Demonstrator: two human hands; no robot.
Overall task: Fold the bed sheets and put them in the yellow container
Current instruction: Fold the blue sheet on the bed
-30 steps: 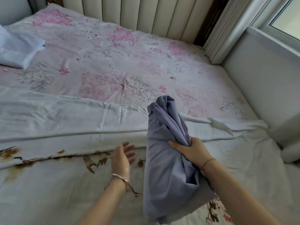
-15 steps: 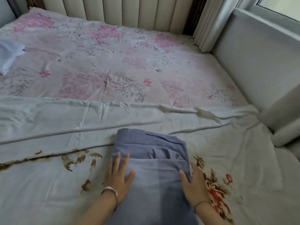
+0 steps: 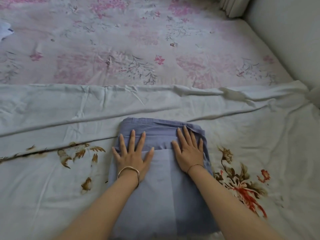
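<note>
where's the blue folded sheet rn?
Head view, bottom centre: the blue folded sheet lies flat on the pale flower-print sheet, with the left hand and right hand flat on its far end.

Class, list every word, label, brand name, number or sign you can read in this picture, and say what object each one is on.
None: no readable text shows anywhere in the picture.
The folded blue sheet under the left hand and right hand is plain.
The pale sheet and the pink bedspread carry only flower prints, no lettering.
The bangle shows no marking.
</note>
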